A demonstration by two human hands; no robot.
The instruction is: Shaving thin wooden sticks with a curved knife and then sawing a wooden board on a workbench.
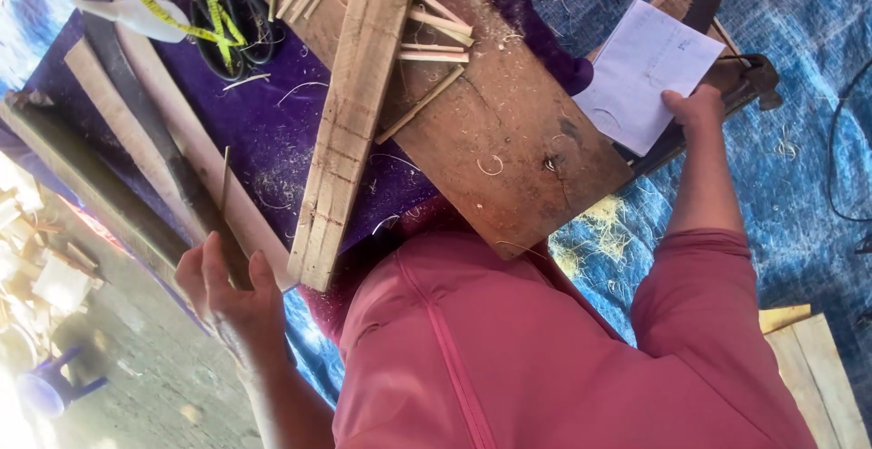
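Work appears paused for checking: the left hand pinches a thin pale wooden sliver upright at near left. The right hand rests on a white paper sheet at far right, its grip unclear. Any further handling calls for a gentle pinch.

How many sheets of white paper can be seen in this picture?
1. The white paper sheet lies at the upper right, over the edge of the brown board, under the right hand. More sheets may be hidden beneath it.
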